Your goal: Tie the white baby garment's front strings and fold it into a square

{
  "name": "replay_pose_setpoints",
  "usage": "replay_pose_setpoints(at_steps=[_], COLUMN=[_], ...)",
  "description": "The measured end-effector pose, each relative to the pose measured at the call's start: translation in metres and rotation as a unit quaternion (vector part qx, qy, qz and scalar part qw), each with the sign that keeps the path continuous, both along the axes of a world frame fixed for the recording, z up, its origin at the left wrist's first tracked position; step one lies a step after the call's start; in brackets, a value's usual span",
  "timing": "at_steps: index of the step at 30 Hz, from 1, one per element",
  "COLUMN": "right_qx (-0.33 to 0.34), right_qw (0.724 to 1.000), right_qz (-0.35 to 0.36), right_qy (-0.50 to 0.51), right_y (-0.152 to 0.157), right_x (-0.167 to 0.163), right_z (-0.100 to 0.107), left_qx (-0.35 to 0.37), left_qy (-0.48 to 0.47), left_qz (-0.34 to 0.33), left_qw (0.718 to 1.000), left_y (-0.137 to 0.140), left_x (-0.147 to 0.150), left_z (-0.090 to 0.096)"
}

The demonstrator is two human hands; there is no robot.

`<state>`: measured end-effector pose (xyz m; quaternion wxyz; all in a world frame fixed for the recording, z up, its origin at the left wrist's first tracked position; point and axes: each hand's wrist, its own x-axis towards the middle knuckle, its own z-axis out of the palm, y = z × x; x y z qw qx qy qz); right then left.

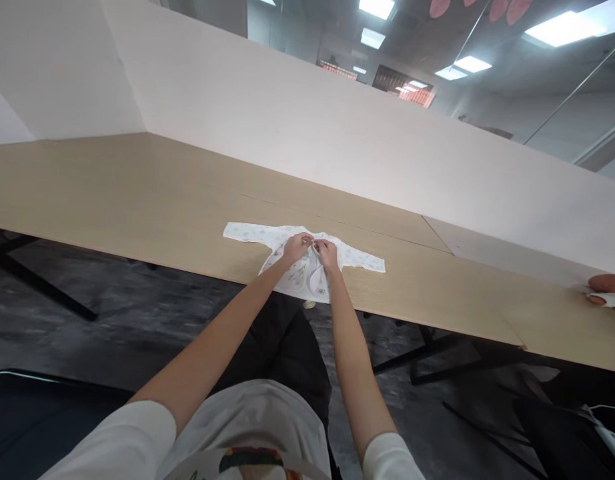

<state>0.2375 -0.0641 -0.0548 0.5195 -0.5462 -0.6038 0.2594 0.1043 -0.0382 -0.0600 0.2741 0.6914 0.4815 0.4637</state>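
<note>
A small white baby jacket with a faint print lies spread on the table, its sleeves stretched out to both sides and its hem near the front edge. At the top of its front opening, just below the neckline, my left hand is closed with the fingertips pinching the cloth. Close beside it, my right hand pinches the other front edge. The fingertips of both hands almost meet. Whether they hold a snap or a tie is too small to tell. Below the hands the front panels part slightly.
The long wooden table runs across the view, with a white partition wall behind it. A reddish-brown round object sits at the far right. A dark chair stands at lower left, and black table legs reach the floor.
</note>
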Motion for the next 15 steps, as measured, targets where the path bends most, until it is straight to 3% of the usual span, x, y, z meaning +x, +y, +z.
replay_pose_setpoints(at_steps=[7, 15], right_qx=[-0.026, -0.035], right_qw=[0.998, 0.998], right_qz=[0.018, -0.034], right_qy=[0.053, -0.041], right_y=[-0.0022, -0.0027], right_x=[-0.0026, -0.0025], right_z=[0.0033, 0.0051], left_qx=[-0.013, -0.023], left_qy=[-0.007, 0.006], left_qz=[0.018, 0.010], left_qw=[1.000, 1.000], left_y=[-0.0049, -0.0060], left_x=[-0.0007, 0.0011], left_z=[0.0041, 0.0056])
